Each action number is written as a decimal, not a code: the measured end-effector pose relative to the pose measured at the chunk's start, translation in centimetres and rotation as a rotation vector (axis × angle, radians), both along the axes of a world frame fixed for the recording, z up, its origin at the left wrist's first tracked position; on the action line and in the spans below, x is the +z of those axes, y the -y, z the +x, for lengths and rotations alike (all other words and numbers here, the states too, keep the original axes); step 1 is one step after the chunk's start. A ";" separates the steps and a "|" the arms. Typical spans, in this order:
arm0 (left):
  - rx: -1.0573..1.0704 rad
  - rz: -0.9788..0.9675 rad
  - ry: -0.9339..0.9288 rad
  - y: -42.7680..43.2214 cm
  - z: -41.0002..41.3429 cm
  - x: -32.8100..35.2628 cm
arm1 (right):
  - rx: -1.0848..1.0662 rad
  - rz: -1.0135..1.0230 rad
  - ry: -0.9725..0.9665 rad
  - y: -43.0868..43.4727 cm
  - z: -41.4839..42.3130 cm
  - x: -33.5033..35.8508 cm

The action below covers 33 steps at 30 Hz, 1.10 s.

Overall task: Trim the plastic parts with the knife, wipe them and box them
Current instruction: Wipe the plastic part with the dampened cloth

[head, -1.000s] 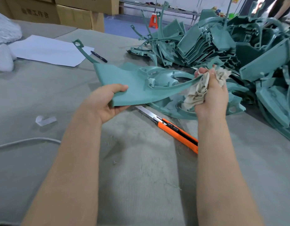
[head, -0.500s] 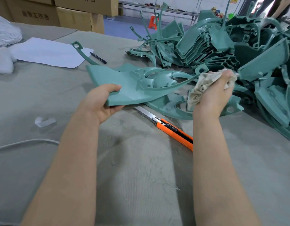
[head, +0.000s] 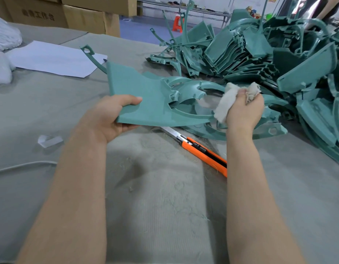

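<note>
My left hand [head: 112, 116] grips the near corner of a flat teal plastic part [head: 143, 96] and holds it above the table. The part has a ring-shaped frame at its right end and a thin curved arm sticking up at the far left. My right hand [head: 243, 111] clutches a bunched off-white rag [head: 226, 101] against the part's ring end. An orange utility knife [head: 201, 149] with its blade out lies on the grey table cover [head: 164, 206] between my forearms, partly under the part.
A large heap of teal plastic parts [head: 269, 54] fills the right and far side. One more part [head: 269, 130] lies flat under my right hand. White paper [head: 50, 58], a clear scrap [head: 49, 141], a white cord [head: 22, 165] and cardboard boxes [head: 84, 20] are to the left.
My left hand has tipped the part's flat face more toward me. My right hand with the rag has slid down and left along the ring end.
</note>
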<state>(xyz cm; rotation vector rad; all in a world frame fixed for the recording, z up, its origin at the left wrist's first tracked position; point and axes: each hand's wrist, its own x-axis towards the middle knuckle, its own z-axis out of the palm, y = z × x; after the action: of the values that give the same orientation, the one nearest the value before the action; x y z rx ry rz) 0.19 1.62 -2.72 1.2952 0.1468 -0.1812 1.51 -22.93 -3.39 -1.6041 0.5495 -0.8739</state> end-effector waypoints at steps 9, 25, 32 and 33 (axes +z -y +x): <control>0.249 -0.142 0.041 0.4 0.8 -0.4 | 0.035 0.465 0.235 -0.4 -0.9 1.2; -0.019 -0.424 0.236 3.3 0.4 0.0 | 0.738 -0.789 0.103 -13.8 -4.6 -0.9; 0.018 -0.293 0.312 4.4 0.6 0.0 | 0.429 -0.747 -0.034 -12.5 -0.4 1.8; 0.045 -0.261 0.302 4.6 0.7 -0.1 | 0.402 -0.745 -0.044 -12.8 -0.2 1.9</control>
<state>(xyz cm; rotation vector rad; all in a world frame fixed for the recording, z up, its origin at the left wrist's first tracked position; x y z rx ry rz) 0.86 -2.97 -2.86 1.0442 -0.1036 0.0351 1.28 -10.15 -1.52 -2.3036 -0.1103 -0.7726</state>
